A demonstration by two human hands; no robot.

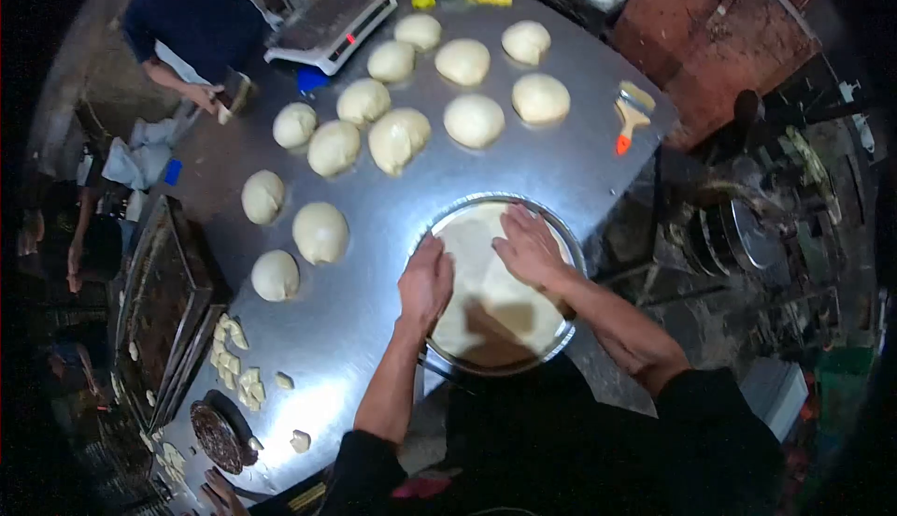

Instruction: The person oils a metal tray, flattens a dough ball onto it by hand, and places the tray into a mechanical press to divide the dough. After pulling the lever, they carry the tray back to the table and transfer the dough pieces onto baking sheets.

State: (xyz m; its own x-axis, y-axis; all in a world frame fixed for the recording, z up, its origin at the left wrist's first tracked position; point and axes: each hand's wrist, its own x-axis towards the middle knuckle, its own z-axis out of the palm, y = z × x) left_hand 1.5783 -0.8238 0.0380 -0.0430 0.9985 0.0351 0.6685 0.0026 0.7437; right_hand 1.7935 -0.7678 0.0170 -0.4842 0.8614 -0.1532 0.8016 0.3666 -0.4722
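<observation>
A sheet of pale dough (476,278) lies flat in a round metal pan (576,259) at the table's near edge. My left hand (427,278) presses on the dough's left side by the rim, its fingers partly hidden behind the knuckles. On the upper right part of the dough rests my right hand (530,247), open, with fingers stretched toward the far rim. Neither hand lifts anything. A shadow falls across the lower part of the dough. Several smooth dough balls, such as one dough ball (320,233), sit to the left and beyond the pan.
A scale (332,25) stands at the far edge, near a person (196,21). A brush (633,116) lies right. Stacked dark trays (163,310), small dough pieces (227,357) and a dark round dish (217,437) are left. Another person's hand (222,493) shows at bottom left.
</observation>
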